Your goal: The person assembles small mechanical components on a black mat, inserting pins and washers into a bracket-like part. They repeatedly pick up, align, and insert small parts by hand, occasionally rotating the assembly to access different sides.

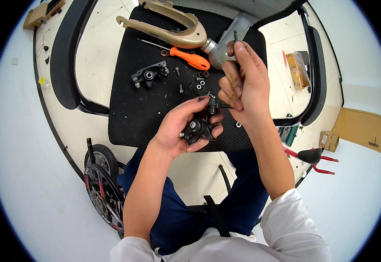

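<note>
In my left hand point(177, 124) is a black bicycle brake caliper point(194, 126), the fingers wrapped around its underside, above the near edge of a black chair seat. My right hand point(247, 81) is closed on a thin dark hex key point(236, 36). One end stands up between thumb and forefinger; a dark bar by the little finger reaches toward the caliper's side. The grip hides the length between, and I cannot tell whether the tip sits in a bolt. A second black caliper point(149, 74) lies on the seat beyond my left hand, with small bolts point(177, 71) and washers point(202, 82) beside it.
An orange-handled screwdriver point(190, 58) and a beige fork point(179, 37) lie at the seat's far side. Armrests point(66, 56) flank the seat. A wheel with a chainring point(101, 192) stands at the lower left. Red-forked parts point(310, 156) and a small carton point(329, 141) are at the right.
</note>
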Demonstrator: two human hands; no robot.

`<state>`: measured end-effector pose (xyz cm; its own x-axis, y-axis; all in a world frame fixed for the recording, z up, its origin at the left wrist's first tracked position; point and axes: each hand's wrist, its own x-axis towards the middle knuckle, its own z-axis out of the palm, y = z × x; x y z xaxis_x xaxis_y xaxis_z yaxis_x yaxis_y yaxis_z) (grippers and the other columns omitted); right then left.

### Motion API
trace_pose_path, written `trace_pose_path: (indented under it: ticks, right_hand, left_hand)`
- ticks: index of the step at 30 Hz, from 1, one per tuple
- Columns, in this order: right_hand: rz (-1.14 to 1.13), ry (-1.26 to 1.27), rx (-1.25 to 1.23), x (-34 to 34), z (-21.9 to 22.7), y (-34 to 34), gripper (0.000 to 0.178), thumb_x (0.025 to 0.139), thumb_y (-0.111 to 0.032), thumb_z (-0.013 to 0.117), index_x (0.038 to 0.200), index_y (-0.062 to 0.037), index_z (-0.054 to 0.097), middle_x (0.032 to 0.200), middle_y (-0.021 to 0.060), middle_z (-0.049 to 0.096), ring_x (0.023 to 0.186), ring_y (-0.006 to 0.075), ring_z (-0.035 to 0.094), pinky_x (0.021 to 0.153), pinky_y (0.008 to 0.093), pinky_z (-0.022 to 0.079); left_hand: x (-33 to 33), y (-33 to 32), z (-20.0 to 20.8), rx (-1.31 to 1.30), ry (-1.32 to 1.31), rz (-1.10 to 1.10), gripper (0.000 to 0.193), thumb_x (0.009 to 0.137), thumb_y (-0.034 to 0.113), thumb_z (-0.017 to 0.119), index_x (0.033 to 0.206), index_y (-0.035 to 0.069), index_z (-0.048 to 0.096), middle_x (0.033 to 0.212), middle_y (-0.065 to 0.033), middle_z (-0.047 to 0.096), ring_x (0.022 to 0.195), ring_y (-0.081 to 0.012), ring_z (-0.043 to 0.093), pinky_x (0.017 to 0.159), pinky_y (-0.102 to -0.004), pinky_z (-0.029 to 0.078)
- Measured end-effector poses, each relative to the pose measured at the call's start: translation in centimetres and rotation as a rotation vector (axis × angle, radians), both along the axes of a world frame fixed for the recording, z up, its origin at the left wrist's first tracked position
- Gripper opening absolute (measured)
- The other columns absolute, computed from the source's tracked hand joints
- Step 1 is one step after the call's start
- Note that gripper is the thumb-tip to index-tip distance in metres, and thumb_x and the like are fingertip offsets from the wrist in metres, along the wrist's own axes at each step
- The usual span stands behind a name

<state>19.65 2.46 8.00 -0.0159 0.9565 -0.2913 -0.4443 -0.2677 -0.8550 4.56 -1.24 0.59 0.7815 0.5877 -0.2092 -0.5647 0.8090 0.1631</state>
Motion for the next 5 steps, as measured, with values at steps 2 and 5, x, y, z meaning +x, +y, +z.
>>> trace_pose_path:
  ticks: [2, 5]
  right_hand:
    - [-0.003, -0.058, -0.003, -0.33, -0.24, -0.08, 0.025, 0.108, -0.029, 0.044, 0.099, -0.0064, 0.050, 0.048, -0.0026, 0.033, 0.031, 0.0069, 0.024, 0.032, 0.0237, 0.019]
    - [-0.002, -0.125, 0.066, -0.55, -0.72, -0.16, 0.025, 0.107, -0.033, 0.046, 0.101, -0.0097, 0.052, 0.047, -0.0038, 0.030, 0.031, 0.0057, 0.021, 0.031, 0.0217, 0.018]
  left_hand:
    - [0.07, -0.04, -0.04, 0.015, -0.003, 0.005, 0.026, 0.106, 0.028, 0.042, 0.109, 0.004, 0.051, 0.089, -0.0100, 0.053, 0.077, -0.0192, 0.060, 0.030, -0.0208, 0.036]
    - [0.22, -0.10, -0.32, 0.012, 0.048, -0.001, 0.028, 0.105, 0.029, 0.042, 0.112, 0.004, 0.051, 0.091, -0.0103, 0.053, 0.077, -0.0197, 0.061, 0.031, -0.0207, 0.037]
